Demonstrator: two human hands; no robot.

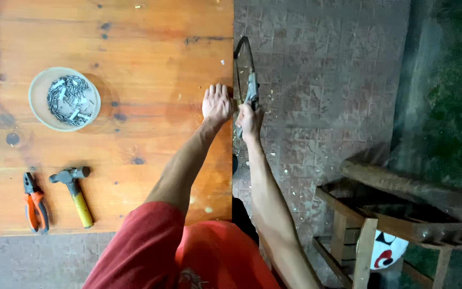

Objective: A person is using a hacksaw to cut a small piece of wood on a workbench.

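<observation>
Red sleeve (145, 241) nearest, left hand (216, 103) flat on table edge (230, 160), right hand (249, 120) gripping hacksaw (248, 80) beside it

You are standing in an outdoor home workshop: you are looking down at a bare wooden tabletop (135, 53) laid out with a hammer (74, 192), orange-handled pliers (35, 203) and a bowl of nails (64, 98), while sawdust chips are littering the brick paving (322, 80) beside a rough wooden frame (370, 214).
</observation>
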